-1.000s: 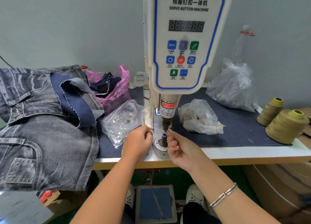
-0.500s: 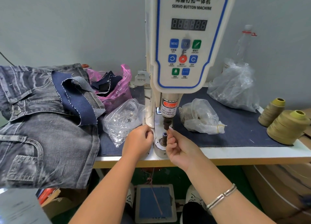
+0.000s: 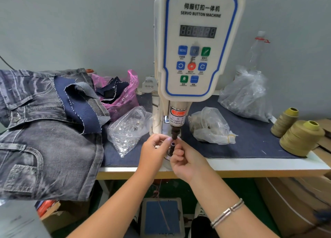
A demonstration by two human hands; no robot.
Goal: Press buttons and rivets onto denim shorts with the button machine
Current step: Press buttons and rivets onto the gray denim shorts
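Observation:
The white servo button machine (image 3: pixel 197 41) stands at the table's front edge, with its dark upper punch (image 3: pixel 174 133) above the lower die post (image 3: pixel 172 147). My left hand (image 3: pixel 154 152) reaches in from the left. Its thumb and forefinger pinch a small pale piece at the top of the die. My right hand (image 3: pixel 186 160) has curled fingers, with the thumb against the die post and the forefinger tip up at the punch's end. A pile of grey denim shorts (image 3: pixel 44 130) lies to the left, hanging over the table edge.
Two clear bags of metal fasteners flank the machine, one left (image 3: pixel 129 128) and one right (image 3: pixel 209 126). A larger bag (image 3: pixel 245 94) and a bottle stand behind. Thread cones (image 3: pixel 300 137) sit at far right. A pink bag (image 3: pixel 120 96) holds scraps. A foot pedal (image 3: pixel 162 218) lies below.
My left hand has opened out of a fist beside the die and brought its thumb and forefinger to the die's top. My right hand has stayed at the punch and die.

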